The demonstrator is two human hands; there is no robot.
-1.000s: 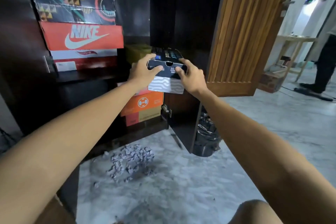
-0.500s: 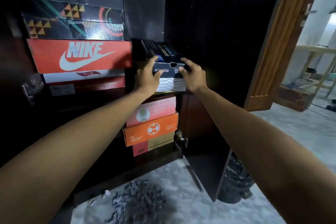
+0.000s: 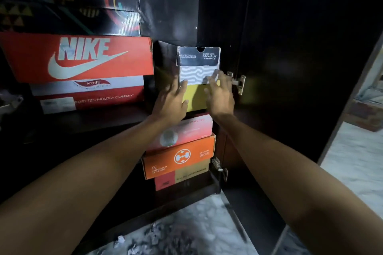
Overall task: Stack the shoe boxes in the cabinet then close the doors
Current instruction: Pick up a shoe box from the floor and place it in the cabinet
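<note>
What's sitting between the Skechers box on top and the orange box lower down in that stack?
In the head view, two boxes: a yellow box directly under the Skechers box, then a pink-red box resting on the orange box.

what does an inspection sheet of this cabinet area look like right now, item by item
surface: pale marbled floor in front of the cabinet, with dusty grey debris lying on it.
job's things: Skechers box on top of the right-hand stack, above a yellow box, a pink box, an orange box and a red and tan box; Nike box on the left shelf over an Arch Fit box.
clutter: the floor debris only.
grips: left hand and right hand open at the box fronts, holding nothing.
cables: nothing seen.
surroundings: cabinet door open, hinges exposed; bright room beyond on the right.
</note>
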